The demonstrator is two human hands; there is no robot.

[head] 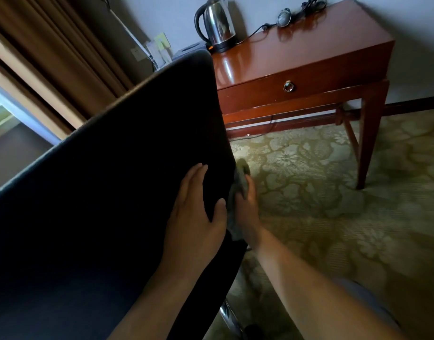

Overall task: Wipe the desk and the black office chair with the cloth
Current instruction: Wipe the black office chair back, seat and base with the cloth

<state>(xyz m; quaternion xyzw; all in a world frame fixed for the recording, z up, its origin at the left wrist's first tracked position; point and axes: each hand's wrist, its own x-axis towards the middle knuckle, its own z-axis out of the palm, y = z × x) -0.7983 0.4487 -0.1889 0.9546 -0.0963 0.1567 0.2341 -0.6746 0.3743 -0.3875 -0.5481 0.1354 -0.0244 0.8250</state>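
The person's left hand [195, 212] lies flat on the back of the black upholstered office chair [108, 192], fingers straight and close together, thumb spread toward the chair's right edge. Just past that edge the right hand [246, 207] grips a crumpled grey cloth [239, 182], fingers curled round it, the cloth bunched between them and the side of the backrest and trailing below the palm. Well apart, the glossy reddish-brown wooden desk [309, 55] stands against the wall with a steel electric kettle [217, 23] on it, over a pale floral carpet [333, 192].
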